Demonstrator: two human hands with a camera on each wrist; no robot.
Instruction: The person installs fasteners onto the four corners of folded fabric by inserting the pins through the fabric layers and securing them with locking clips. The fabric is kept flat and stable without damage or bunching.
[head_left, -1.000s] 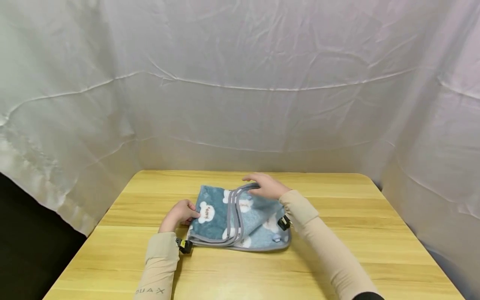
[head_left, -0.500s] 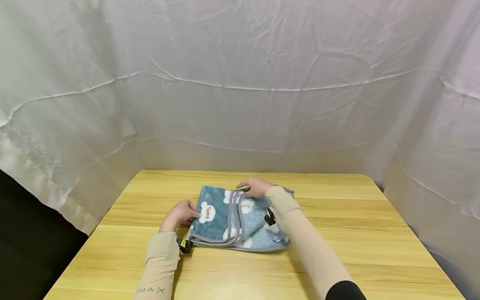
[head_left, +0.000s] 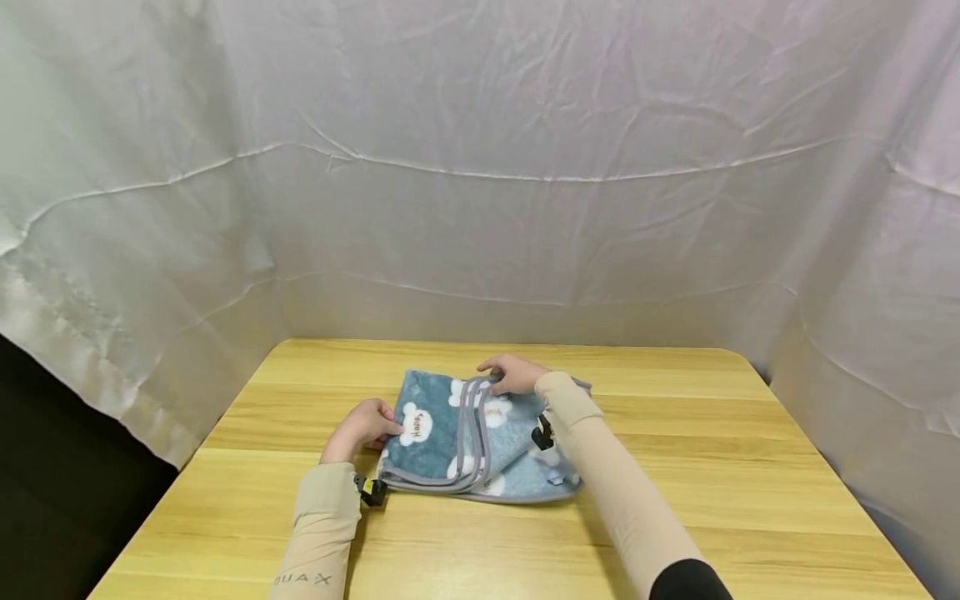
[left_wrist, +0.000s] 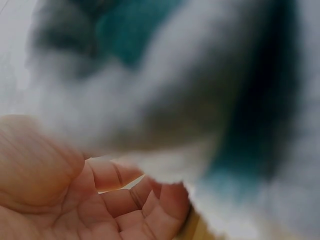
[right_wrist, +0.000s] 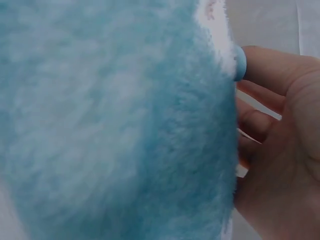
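Observation:
A folded fleece blanket [head_left: 431,454], teal and pale blue with white bear-head patches and grey trim, lies in the middle of the table. My left hand [head_left: 367,427] pinches its left edge, thumb on top; in the left wrist view the fingers [left_wrist: 137,202] curl beneath blurred fleece [left_wrist: 200,85]. At the far side my right hand [head_left: 516,375] holds the blanket by the grey-trimmed edges of its folded layers. In the right wrist view the fleece [right_wrist: 120,120] covers the fingertips of my right hand [right_wrist: 285,130].
The wooden table [head_left: 712,467] has bare surface around the blanket. Pale curtains [head_left: 540,233] hang behind the table and along both sides. A dark gap [head_left: 67,475] shows beyond the left edge. Small black wrist cameras [head_left: 371,490] sit by both cuffs.
My right hand has shifted left along the blanket's far edge and closed on the trim, its arm swinging left too. The blanket's far right corner now shows. My left hand stays put.

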